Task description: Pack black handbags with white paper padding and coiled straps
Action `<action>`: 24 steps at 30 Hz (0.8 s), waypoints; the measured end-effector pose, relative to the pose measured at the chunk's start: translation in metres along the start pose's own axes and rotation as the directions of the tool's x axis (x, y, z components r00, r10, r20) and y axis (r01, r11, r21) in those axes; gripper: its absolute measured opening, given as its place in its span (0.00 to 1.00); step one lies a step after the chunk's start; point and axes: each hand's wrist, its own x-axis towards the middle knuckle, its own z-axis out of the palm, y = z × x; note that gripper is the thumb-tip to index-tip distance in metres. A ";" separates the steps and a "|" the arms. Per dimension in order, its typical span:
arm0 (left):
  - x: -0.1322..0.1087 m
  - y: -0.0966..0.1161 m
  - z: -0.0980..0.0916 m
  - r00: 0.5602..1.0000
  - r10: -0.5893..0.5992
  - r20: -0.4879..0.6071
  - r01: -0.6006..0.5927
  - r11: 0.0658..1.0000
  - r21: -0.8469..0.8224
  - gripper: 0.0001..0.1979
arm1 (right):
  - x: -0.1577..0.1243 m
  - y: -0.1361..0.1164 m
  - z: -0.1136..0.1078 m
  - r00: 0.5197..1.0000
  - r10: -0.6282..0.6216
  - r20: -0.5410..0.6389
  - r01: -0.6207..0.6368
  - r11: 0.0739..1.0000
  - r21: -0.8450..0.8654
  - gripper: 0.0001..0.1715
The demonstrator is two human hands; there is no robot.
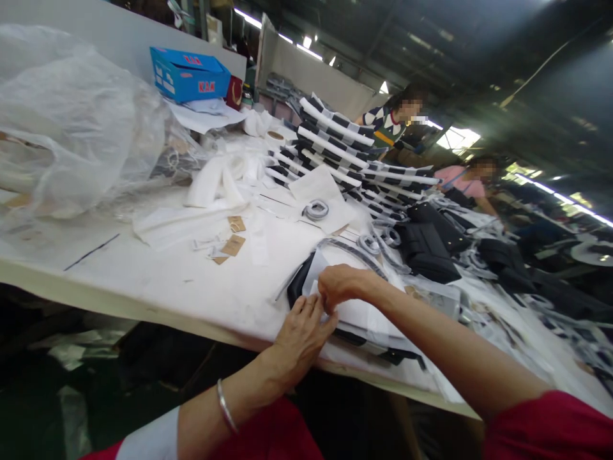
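Observation:
A flat black item (299, 284), perhaps a bag, lies at the table's front edge with a white sheet (368, 316) over it. A grey curved strip (357, 248) runs along its far side. My right hand (342, 286) is curled in a pinch above the sheet's left part. Close against it, my left hand (301, 335) has its fingers bent and pressed together at the near left edge. The fingertips of both hands meet; whatever is between them is hidden.
Brown tags (232, 246) and a coiled grey strip (315, 209) lie on the white table (158, 275). Behind are stacked black-and-white pieces (335, 144), clear plastic (81, 121) and a blue box (191, 73). Black bags (426, 246) lie right. Two people stand beyond.

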 end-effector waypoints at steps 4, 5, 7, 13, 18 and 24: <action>-0.001 0.000 0.001 1.000 -0.004 0.009 0.004 0.999 -0.033 0.22 | 0.014 0.001 0.010 0.995 -0.005 -0.097 -0.009 0.989 -0.144 0.15; -0.001 0.000 0.001 1.000 -0.005 0.017 0.006 0.999 -0.039 0.22 | 0.017 0.003 0.013 0.991 -0.019 -0.136 -0.007 0.982 -0.187 0.17; 0.000 -0.001 0.001 0.999 -0.006 0.039 0.008 0.999 -0.051 0.22 | 0.023 0.010 0.016 0.978 -0.040 -0.203 -0.012 0.969 -0.247 0.21; 0.001 -0.004 0.002 0.995 0.007 0.102 0.002 0.996 -0.089 0.23 | 0.015 0.054 0.029 0.795 0.138 -0.591 -0.245 0.964 -0.105 0.25; 0.003 -0.008 -0.004 0.991 0.032 0.127 -0.018 0.994 -0.107 0.26 | -0.019 0.096 0.090 0.487 0.440 -0.755 -0.242 0.898 0.368 0.20; 0.027 -0.010 -0.031 0.981 -0.032 0.190 0.062 0.986 -0.156 0.32 | -0.033 0.099 0.189 0.574 0.529 -0.625 -0.111 0.807 0.580 0.35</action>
